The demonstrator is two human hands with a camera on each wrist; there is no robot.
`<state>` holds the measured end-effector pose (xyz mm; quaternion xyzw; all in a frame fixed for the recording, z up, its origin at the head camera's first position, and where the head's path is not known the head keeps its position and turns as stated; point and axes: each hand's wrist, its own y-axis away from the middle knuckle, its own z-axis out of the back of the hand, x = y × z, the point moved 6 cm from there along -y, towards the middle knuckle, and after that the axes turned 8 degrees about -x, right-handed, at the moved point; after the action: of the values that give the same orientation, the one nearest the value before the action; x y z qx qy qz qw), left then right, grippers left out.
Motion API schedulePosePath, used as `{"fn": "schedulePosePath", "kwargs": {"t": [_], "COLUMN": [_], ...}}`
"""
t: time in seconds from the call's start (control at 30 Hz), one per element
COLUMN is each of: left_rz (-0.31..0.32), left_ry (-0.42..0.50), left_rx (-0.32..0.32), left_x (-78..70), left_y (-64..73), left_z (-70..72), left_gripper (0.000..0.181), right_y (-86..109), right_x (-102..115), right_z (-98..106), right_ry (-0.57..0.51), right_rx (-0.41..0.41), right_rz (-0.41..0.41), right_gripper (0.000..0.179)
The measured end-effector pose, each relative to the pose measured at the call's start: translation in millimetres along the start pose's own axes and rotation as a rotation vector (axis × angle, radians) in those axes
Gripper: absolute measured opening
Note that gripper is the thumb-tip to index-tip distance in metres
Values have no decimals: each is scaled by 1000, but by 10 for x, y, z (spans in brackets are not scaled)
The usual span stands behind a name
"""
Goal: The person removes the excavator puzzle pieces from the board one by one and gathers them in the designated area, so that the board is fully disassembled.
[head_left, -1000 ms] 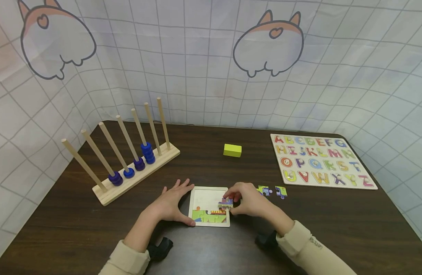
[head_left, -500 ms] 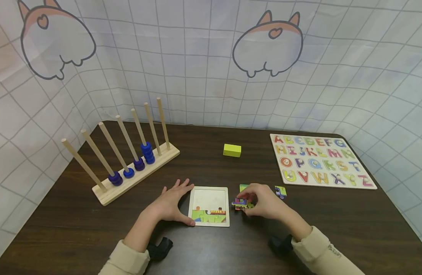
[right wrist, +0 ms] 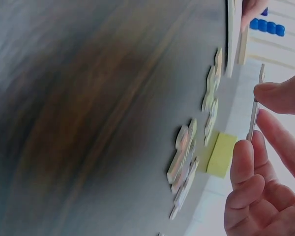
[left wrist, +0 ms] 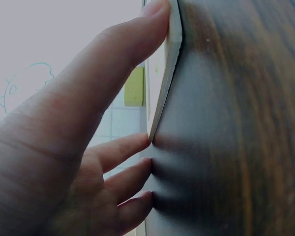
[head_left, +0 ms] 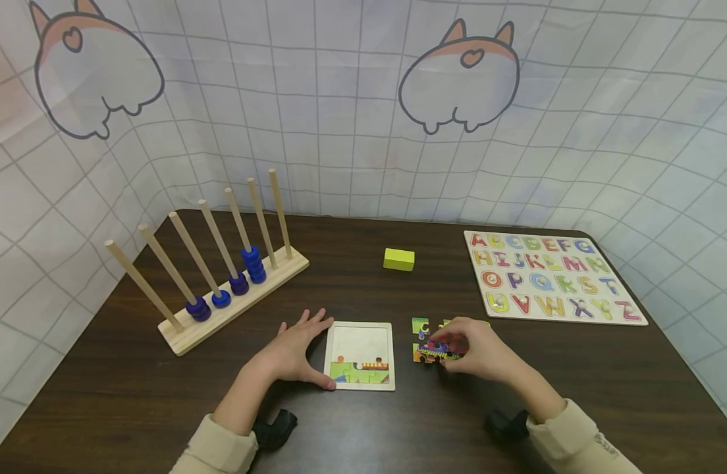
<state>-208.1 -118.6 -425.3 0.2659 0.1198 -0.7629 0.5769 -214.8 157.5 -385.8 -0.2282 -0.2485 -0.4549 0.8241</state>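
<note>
A square wooden puzzle tray (head_left: 363,339) lies near the front middle of the table, joined green pieces filling its lower part. My left hand (head_left: 289,352) is spread along its left side. In the left wrist view, the thumb rests on the tray's edge (left wrist: 173,49) and the index fingertip touches a corner. To the right of the tray, my right hand (head_left: 484,349) pinches a purple jigsaw piece (head_left: 432,350) between thumb and fingers. The right wrist view shows this piece (right wrist: 253,118) edge-on, raised off the table. Loose jigsaw pieces (head_left: 419,324) lie beneath and behind that hand, partly hidden.
At the left stands a wooden peg rack (head_left: 263,280) with blue and purple rings. A yellow block (head_left: 399,259) sits behind the tray. The alphabet board (head_left: 556,276) lies at the back right. A white grid-patterned curtain (head_left: 363,118) surrounds the table's back and sides.
My right hand has moved right with the jigsaw piece, from over the tray's right edge to above the loose pieces. My left hand has stayed at the tray.
</note>
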Motion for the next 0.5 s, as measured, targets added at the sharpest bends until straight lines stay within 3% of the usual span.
{"fn": "schedulePosePath", "kwargs": {"t": [0.5], "left_rz": [-3], "left_ry": [-7], "left_rx": [0], "left_x": [1], "left_y": [-9], "left_z": [-2], "left_gripper": [106], "right_y": [215], "right_x": [-234], "right_z": [211], "right_ry": [-4], "right_rx": [-18], "right_rz": [0], "right_gripper": [32]}}
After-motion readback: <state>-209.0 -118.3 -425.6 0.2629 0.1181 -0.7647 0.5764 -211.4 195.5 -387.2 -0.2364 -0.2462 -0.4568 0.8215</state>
